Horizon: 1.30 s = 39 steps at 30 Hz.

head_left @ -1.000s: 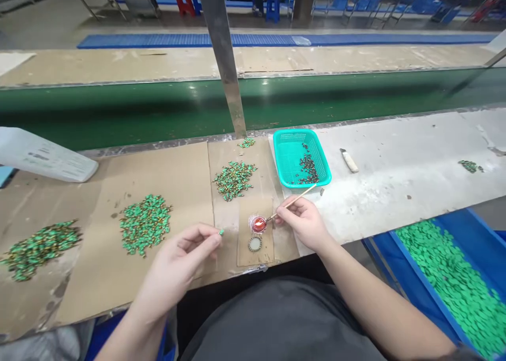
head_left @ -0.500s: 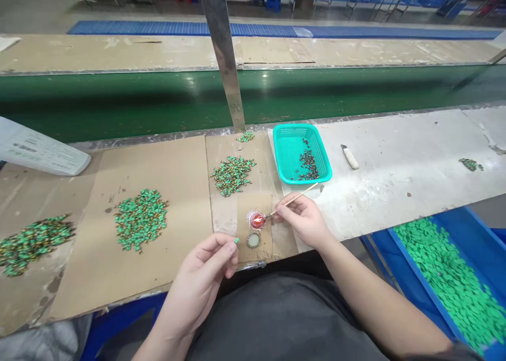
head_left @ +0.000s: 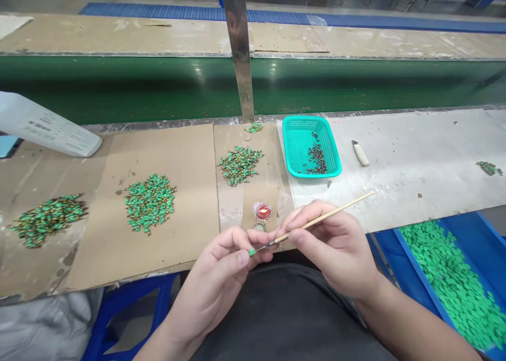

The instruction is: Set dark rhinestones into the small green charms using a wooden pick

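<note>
R hand [head_left: 336, 250] is coming away from the red paint cap [head_left: 263, 211] on the table [head_left: 415, 155] and bringing the brush [head_left: 328, 213] tip over to the small green piece [head_left: 251, 252], which L hand [head_left: 221, 276] is lifting in over the lap (off the cardboard now). So dipping is giving way to dabbing. L hand is pinching the piece btwn thumb & forefinger. R hand is gripping the brush pen-style, fingers curled round it.
</note>
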Each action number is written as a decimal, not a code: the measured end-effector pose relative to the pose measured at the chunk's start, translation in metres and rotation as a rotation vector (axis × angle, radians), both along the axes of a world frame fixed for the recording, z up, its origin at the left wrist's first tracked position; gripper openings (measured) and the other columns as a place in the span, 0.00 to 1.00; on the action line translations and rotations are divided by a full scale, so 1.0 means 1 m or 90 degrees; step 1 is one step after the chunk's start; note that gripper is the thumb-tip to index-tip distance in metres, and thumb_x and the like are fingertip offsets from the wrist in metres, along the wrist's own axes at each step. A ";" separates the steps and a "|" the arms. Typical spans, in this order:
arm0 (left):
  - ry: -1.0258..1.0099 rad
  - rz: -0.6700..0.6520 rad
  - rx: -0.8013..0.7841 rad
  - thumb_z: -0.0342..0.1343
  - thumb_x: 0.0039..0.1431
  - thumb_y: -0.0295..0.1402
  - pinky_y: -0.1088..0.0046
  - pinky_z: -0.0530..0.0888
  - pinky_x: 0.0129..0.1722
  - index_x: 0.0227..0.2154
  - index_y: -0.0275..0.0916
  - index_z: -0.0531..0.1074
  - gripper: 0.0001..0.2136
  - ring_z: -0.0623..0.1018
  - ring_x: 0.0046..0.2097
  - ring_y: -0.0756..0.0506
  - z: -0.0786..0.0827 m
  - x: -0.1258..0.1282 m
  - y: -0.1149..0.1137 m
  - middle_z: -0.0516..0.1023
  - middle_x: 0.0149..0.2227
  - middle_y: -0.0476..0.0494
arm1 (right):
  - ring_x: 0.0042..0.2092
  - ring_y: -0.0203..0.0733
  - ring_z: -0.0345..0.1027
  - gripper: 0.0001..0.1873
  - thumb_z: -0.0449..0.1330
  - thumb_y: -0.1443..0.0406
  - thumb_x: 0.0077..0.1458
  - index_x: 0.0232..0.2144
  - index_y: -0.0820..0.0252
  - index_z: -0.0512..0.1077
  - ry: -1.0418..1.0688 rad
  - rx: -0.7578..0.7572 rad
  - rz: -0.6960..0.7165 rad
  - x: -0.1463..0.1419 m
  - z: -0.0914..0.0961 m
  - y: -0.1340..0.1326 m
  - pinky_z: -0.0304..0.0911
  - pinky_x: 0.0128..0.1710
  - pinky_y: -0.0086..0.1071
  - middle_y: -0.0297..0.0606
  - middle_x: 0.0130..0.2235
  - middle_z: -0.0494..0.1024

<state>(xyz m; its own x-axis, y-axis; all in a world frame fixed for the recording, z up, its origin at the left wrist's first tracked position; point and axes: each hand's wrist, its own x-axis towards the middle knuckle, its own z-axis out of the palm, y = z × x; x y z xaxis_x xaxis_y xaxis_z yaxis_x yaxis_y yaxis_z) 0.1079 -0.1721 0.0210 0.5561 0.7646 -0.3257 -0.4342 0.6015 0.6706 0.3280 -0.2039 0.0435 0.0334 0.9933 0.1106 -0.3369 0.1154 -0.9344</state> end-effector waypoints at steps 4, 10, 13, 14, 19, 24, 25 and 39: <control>-0.011 -0.005 0.000 0.78 0.67 0.36 0.70 0.86 0.56 0.34 0.42 0.89 0.07 0.90 0.50 0.43 0.000 -0.002 -0.001 0.94 0.49 0.43 | 0.41 0.40 0.90 0.07 0.74 0.72 0.71 0.44 0.53 0.88 -0.038 0.009 -0.013 -0.001 0.001 -0.001 0.88 0.44 0.30 0.37 0.41 0.91; -0.017 -0.002 0.004 0.78 0.67 0.37 0.70 0.86 0.55 0.33 0.42 0.88 0.08 0.89 0.49 0.44 0.001 -0.002 0.000 0.93 0.47 0.45 | 0.40 0.39 0.90 0.08 0.74 0.72 0.70 0.45 0.52 0.89 -0.061 0.016 -0.017 -0.001 0.005 -0.002 0.87 0.44 0.29 0.37 0.42 0.91; -0.009 -0.001 0.006 0.79 0.66 0.37 0.70 0.85 0.55 0.33 0.42 0.88 0.09 0.88 0.48 0.43 0.000 -0.003 -0.001 0.93 0.47 0.44 | 0.40 0.39 0.90 0.08 0.73 0.72 0.70 0.44 0.52 0.88 -0.078 0.020 -0.015 -0.001 0.005 -0.002 0.87 0.44 0.29 0.36 0.41 0.91; -0.006 -0.001 0.008 0.79 0.66 0.38 0.70 0.85 0.54 0.33 0.42 0.87 0.09 0.88 0.48 0.43 -0.001 -0.003 -0.001 0.92 0.47 0.44 | 0.40 0.39 0.90 0.08 0.73 0.72 0.70 0.45 0.52 0.88 -0.086 0.022 -0.016 -0.001 0.005 -0.002 0.87 0.43 0.29 0.36 0.41 0.91; 0.012 -0.001 0.020 0.78 0.67 0.38 0.71 0.85 0.54 0.33 0.42 0.88 0.09 0.88 0.47 0.44 -0.001 -0.002 -0.001 0.92 0.47 0.44 | 0.42 0.40 0.89 0.08 0.72 0.72 0.70 0.44 0.53 0.87 -0.162 0.063 -0.016 0.001 0.009 0.000 0.85 0.46 0.31 0.36 0.40 0.91; 0.024 0.006 0.047 0.78 0.67 0.38 0.74 0.84 0.51 0.33 0.43 0.88 0.09 0.87 0.46 0.45 0.003 -0.002 0.000 0.92 0.45 0.45 | 0.41 0.40 0.89 0.08 0.72 0.72 0.70 0.44 0.53 0.85 -0.182 0.081 -0.015 0.000 0.012 0.002 0.84 0.46 0.33 0.35 0.39 0.90; 0.026 0.007 0.050 0.78 0.67 0.39 0.74 0.84 0.51 0.33 0.43 0.88 0.09 0.87 0.46 0.45 0.004 -0.002 0.000 0.92 0.45 0.45 | 0.40 0.41 0.89 0.08 0.71 0.72 0.70 0.44 0.54 0.85 -0.177 0.078 -0.014 0.000 0.012 0.002 0.84 0.45 0.33 0.36 0.39 0.90; 0.033 0.004 0.056 0.78 0.67 0.38 0.73 0.85 0.51 0.34 0.43 0.89 0.07 0.88 0.45 0.45 0.005 -0.002 -0.002 0.92 0.45 0.45 | 0.40 0.43 0.89 0.05 0.72 0.70 0.71 0.42 0.53 0.84 -0.158 0.052 -0.018 0.000 0.011 0.000 0.84 0.41 0.34 0.37 0.39 0.90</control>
<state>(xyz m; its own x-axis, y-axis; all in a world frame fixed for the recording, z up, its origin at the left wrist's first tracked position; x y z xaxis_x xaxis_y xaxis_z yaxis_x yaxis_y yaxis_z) 0.1058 -0.1743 0.0260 0.5355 0.7947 -0.2859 -0.4007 0.5371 0.7423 0.3280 -0.2044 0.0548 0.0223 0.9800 0.1980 -0.0948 0.1992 -0.9754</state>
